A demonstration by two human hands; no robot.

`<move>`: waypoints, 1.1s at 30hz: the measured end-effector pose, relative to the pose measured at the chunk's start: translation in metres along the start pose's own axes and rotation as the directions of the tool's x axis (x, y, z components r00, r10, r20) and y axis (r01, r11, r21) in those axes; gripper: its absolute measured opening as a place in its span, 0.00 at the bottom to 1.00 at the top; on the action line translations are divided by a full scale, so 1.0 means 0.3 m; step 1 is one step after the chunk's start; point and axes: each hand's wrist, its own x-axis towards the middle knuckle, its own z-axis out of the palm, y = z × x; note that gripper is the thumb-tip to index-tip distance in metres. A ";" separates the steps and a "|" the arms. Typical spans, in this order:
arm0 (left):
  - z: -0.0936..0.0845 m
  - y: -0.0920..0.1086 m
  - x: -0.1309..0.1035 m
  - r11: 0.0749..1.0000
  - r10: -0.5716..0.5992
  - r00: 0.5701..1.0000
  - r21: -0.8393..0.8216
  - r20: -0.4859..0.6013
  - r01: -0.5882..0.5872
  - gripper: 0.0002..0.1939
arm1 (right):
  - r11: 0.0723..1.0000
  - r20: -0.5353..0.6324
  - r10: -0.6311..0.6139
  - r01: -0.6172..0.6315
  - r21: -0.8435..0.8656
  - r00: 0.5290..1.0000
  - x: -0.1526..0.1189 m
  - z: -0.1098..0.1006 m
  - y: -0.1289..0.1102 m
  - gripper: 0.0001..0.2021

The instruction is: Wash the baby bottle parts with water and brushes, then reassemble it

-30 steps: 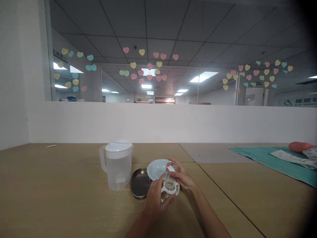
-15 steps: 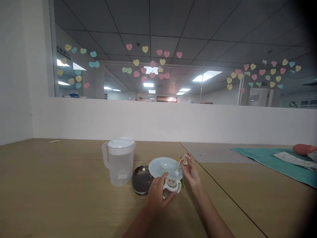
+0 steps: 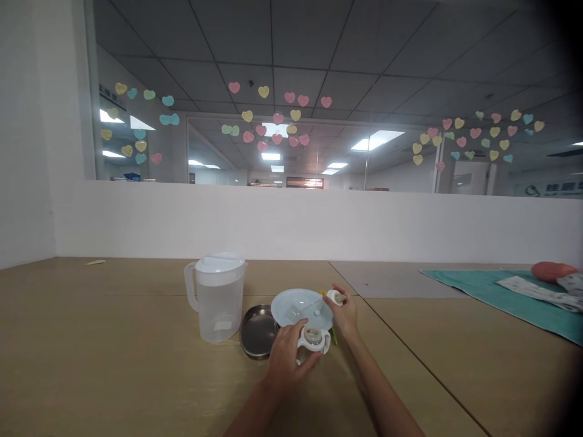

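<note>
A clear bottle with a white handled collar stands uncapped near the front of the bowl, and my left hand is wrapped round its left side. My right hand grips a small white bottle top above the right rim of the pale blue bowl. Inside the bowl lies a clear item, too faint to make out, with a small white piece near it. Something green and yellow shows partly behind the bowl's right side.
Left of the bowl are an oval metal tray and a lidded translucent pitcher. A teal cloth at the right bears a patterned cloth and a reddish object. A thin flat piece lies far left.
My right hand has turned the white top, and the tube that hung curved from it now looks straighter, over the bowl. My left hand stays on the bottle. The view has shifted slightly.
</note>
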 end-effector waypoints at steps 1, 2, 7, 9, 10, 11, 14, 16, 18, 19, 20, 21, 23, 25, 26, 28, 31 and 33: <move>-0.001 0.001 0.001 1.000 -0.002 1.000 -0.002 0.004 0.002 0.28 | 0.998 0.052 -0.040 0.042 -0.044 0.998 -0.005 0.004 -0.003 0.25; -0.002 0.002 0.001 1.000 -0.003 1.000 -0.005 0.009 0.003 0.28 | 0.994 0.111 -0.070 0.078 -0.072 0.991 -0.010 0.009 -0.006 0.24; -0.003 0.005 0.000 1.000 0.000 1.000 -0.013 0.024 0.000 0.27 | 0.968 0.366 -0.125 0.194 -0.158 0.922 -0.041 0.029 -0.020 0.21; -0.001 0.006 0.000 1.000 0.001 1.000 -0.015 0.013 -0.001 0.27 | 0.954 0.377 -0.123 0.214 -0.208 0.918 -0.049 0.031 -0.024 0.22; 0.000 0.006 0.000 1.000 0.001 1.000 -0.015 0.007 -0.001 0.27 | 0.949 0.371 -0.123 0.218 -0.226 0.921 -0.050 0.030 -0.024 0.22; 0.001 0.006 0.000 1.000 0.001 1.000 -0.015 0.002 -0.001 0.27 | 0.947 0.362 -0.125 0.220 -0.235 0.924 -0.049 0.029 -0.023 0.23; 0.001 0.007 0.001 1.000 0.000 1.000 -0.018 0.006 0.000 0.27 | 0.954 0.305 -0.140 0.210 -0.212 0.942 -0.041 0.023 -0.007 0.26; -0.001 0.009 0.001 1.000 -0.007 1.000 -0.023 0.017 0.007 0.27 | 0.965 0.244 -0.148 0.194 -0.175 0.958 -0.033 0.020 0.004 0.28; -0.003 0.009 0.001 0.999 -0.012 1.000 -0.030 0.021 0.013 0.27 | 0.973 0.202 -0.137 0.171 -0.158 0.970 -0.029 0.017 0.008 0.27; -0.003 0.010 0.001 0.999 -0.013 1.000 -0.032 0.018 0.014 0.27 | 0.974 0.196 -0.123 0.156 -0.163 0.973 -0.028 0.016 0.007 0.26; -0.003 0.010 0.001 0.999 -0.013 1.000 -0.033 0.016 0.013 0.27 | 0.973 0.201 -0.110 0.146 -0.178 0.974 -0.029 0.015 0.004 0.25; -0.002 0.010 0.000 0.999 -0.013 1.000 -0.033 0.014 0.013 0.27 | 0.969 0.212 -0.100 0.144 -0.201 0.972 -0.031 0.013 -0.001 0.24; -0.001 0.011 0.000 0.999 -0.016 1.000 -0.031 0.015 0.016 0.27 | 0.953 0.240 -0.090 0.154 -0.263 0.967 -0.038 0.009 -0.012 0.21; 0.000 0.012 0.000 0.999 -0.017 1.000 -0.028 0.016 0.017 0.27 | 0.929 0.254 -0.087 0.171 -0.328 0.963 -0.045 0.005 -0.022 0.20; -0.001 0.012 0.000 1.000 -0.016 1.000 -0.026 0.014 0.016 0.27 | 0.917 0.251 -0.088 0.177 -0.358 0.964 -0.048 0.004 -0.025 0.20; -0.002 0.015 0.000 1.000 -0.012 1.000 -0.022 0.007 0.013 0.27 | 0.888 0.245 -0.099 0.197 -0.416 0.964 -0.053 0.001 -0.029 0.19; -0.006 0.019 0.001 1.000 -0.007 1.000 -0.023 -0.002 0.007 0.26 | 0.837 0.265 -0.123 0.243 -0.490 0.956 -0.058 -0.001 -0.033 0.18; -0.008 0.020 0.002 1.000 -0.006 1.000 -0.026 0.000 0.006 0.26 | 0.806 0.277 -0.130 0.264 -0.530 0.952 -0.063 -0.001 -0.037 0.17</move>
